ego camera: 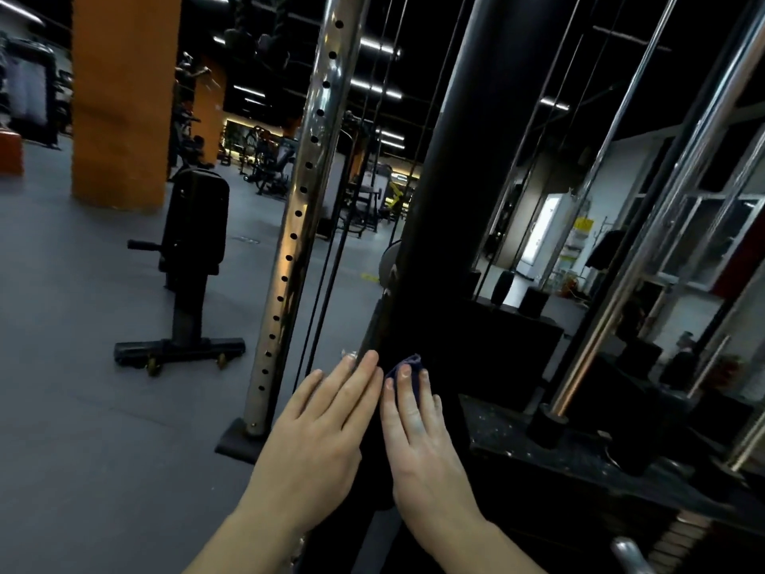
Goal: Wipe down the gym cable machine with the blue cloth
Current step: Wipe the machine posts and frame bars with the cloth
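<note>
The cable machine's thick black upright column [463, 167] runs from the top of the view down to my hands. A small part of the blue cloth [407, 363] shows just above my right fingertips. My right hand [418, 428] lies flat with straight fingers and presses the cloth against the column. My left hand [323, 424] rests flat on the column's left side, fingers straight, right beside the right hand. Most of the cloth is hidden under my right hand.
A chrome post with adjustment holes [302, 200] stands left of the column, with two black cables [327, 275] beside it. Chrome guide rods [645, 225] and a weight stack [679, 532] are on the right. A black bench [192, 258] stands on the grey floor at left.
</note>
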`<state>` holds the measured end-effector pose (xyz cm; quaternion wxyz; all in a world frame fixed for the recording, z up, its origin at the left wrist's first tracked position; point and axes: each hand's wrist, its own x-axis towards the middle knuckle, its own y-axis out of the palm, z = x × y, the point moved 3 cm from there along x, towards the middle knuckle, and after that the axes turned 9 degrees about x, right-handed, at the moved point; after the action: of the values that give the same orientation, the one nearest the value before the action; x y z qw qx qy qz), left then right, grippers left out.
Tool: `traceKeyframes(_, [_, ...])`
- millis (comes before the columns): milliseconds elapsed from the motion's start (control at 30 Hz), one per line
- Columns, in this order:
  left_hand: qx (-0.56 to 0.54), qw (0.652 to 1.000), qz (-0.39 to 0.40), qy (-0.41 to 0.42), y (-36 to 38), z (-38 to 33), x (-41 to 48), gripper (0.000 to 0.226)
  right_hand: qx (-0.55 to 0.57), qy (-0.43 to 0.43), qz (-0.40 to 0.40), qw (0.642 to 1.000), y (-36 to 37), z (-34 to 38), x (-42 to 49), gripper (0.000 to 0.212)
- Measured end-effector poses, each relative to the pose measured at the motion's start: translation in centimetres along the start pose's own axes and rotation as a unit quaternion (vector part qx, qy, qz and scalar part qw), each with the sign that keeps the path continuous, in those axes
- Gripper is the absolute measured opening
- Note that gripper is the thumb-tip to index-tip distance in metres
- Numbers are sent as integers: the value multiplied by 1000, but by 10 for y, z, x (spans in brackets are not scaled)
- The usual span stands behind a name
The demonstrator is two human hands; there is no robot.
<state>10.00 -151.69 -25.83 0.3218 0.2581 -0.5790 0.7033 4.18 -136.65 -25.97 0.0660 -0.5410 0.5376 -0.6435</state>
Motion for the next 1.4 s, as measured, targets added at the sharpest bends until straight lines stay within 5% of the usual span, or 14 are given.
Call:
traceKeyframes(300, [36,998,35,34,43,-6,-47,79,61,107,88,989,56,30,-53,133])
traceKeyframes(567, [38,998,54,21,49,-15,-59,81,195,213,67,955,47,23,-33,125])
traceKeyframes(800, [43,997,55,44,53,-31,-61,79,241,252,181,920,54,25,-48,116])
traceKeyframes(867, [40,996,59,47,54,-34,-61,78,265,260,153,916,46,17,-34,113])
traceKeyframes(1000, [28,997,62,42,53,-36,-60,80,281,220,-24,934,25,2,10,115])
traceKeyframes(1400, [19,998,52,6,40,-31,-49,79,223,176,-51,957,9,-3,23,112])
